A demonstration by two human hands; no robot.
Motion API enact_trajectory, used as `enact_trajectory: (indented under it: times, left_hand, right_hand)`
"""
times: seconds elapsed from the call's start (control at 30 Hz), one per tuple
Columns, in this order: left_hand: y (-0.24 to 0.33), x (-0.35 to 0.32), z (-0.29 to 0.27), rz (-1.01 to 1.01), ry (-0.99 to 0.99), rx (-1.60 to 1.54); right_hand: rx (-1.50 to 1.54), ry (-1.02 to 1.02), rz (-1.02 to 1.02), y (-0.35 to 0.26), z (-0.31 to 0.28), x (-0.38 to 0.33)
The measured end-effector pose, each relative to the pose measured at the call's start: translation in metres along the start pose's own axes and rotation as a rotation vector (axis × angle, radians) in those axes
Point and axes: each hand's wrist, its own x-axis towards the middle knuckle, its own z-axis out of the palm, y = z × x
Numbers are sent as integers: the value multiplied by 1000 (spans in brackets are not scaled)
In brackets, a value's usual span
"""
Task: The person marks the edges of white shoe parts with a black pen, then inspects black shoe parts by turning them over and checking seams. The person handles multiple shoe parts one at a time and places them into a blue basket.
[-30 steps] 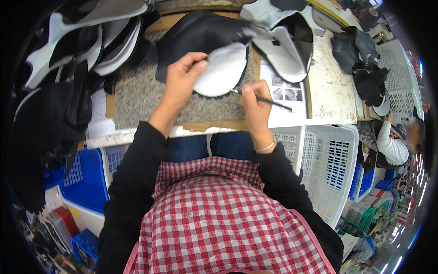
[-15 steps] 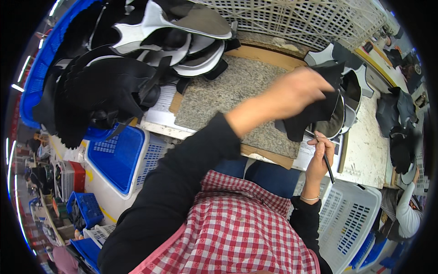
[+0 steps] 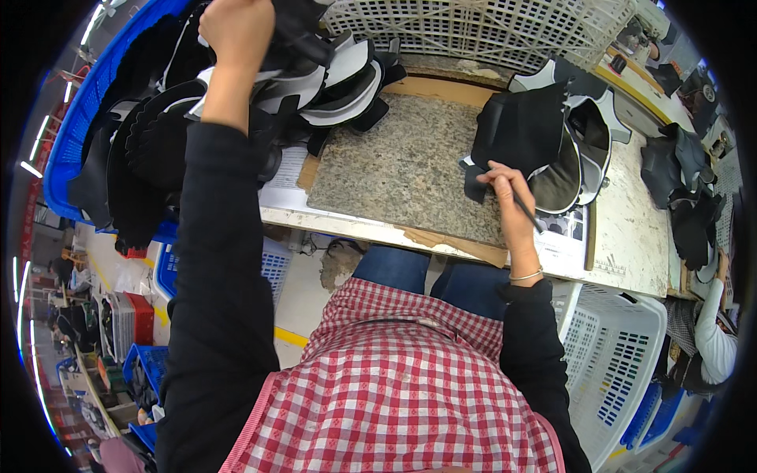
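My left hand (image 3: 239, 35) is closed at the far left, on a black shoe upper (image 3: 298, 33) at the top of a heap of black, white and grey uppers (image 3: 343, 87). Its fingertips are partly hidden. In my right hand (image 3: 512, 213) a slim dark pen-like stick (image 3: 527, 206) slants between the fingers. The same hand's fingertips are close to the lower left corner of a black upper (image 3: 524, 130), which lies over other grey-and-white lined uppers (image 3: 593, 146) on the right of the bench. Whether they touch it I cannot tell.
A speckled stone slab (image 3: 394, 165) lies on the white bench (image 3: 631, 236) between the two stacks. Behind stands a white lattice crate (image 3: 473, 31); a blue basket (image 3: 59, 158) holds the left heap. White basket (image 3: 611, 363) below right. A co-worker's sleeve (image 3: 714, 347) shows at far right.
My left hand has swung from the right stack over to the left heap and closed there. My right hand, with the stick, has shifted up and left to the black upper's lower corner.
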Motion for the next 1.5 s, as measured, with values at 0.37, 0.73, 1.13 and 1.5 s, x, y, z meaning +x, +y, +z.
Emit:
enact_trajectory:
  times: [0.37,0.73,1.13,1.5]
  left_hand:
    - [100,-264,4,223,-1178,-343]
    - [114,-300,41,-14,-806,-364]
    - [112,-302,43,-31,-786,-368]
    - [122,-219,32,144,-528,-429]
  right_hand:
    - [171,88,166,-14,6,-20]
    - [-150,-29,246,1,40,-20]
    - [-299,-54,168,9,44,-14]
    - [158,38,255,15,33,-18]
